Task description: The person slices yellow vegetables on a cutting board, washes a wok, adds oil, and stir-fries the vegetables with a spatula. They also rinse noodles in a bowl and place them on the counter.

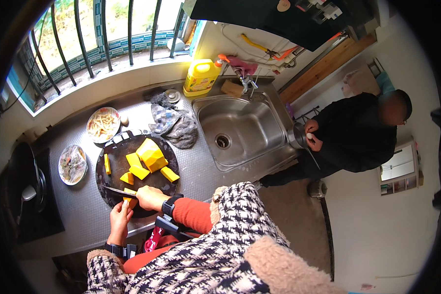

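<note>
My cutting board point(116, 161), left of centre, looks like dark matt wood, and the pumpkin chunks point(152, 156) on it show smooth, waxy-looking cut faces. The counter point(83, 206) under it is dull, finely textured metal, while the sink point(240, 127) at centre is brushed steel with a soft shine. Crumpled cloth point(177, 128) lies beside it; the yellow bottle point(201, 77) above is glossy plastic.

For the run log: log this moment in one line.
right hand: knife | left hand: pumpkin piece | on: round cutting board

Yellow-orange squash chunks point(151, 156) on dark round board point(116, 182); yellow bottle point(201, 77); red sleeve point(193, 214).
</note>
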Demonstrator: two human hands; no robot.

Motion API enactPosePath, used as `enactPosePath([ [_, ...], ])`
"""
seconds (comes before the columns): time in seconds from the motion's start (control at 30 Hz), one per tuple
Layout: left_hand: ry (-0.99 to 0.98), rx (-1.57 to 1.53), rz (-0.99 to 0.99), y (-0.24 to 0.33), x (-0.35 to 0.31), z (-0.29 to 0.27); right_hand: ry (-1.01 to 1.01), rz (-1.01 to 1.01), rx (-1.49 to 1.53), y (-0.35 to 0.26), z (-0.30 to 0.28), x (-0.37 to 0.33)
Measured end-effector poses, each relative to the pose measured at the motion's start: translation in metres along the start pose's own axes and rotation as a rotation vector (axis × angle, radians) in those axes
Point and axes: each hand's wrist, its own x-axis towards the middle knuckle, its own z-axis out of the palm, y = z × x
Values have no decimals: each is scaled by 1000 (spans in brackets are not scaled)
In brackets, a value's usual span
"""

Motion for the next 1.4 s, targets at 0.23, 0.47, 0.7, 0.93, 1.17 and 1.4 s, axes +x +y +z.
enactPosePath([
  [0.23,45,39,-16,3,-7,5,4,20,7,5,5,7],
  [0.47,34,24,-11,4,-9,12,16,-89,-32,16,7,13],
  [0.7,74,65,7,4,-10,10,140,-136,-11,14,6,10],
  [0.93,89,38,-33,13,-14,11,85,-80,-45,-3,-15,-22],
  [1.17,170,60,-34,14,-11,13,5,-81,-98,-10,-23,-33],
  [1.4,172,132,-13,17,-12,13,-21,-50,-111,-11,-25,-32],
])
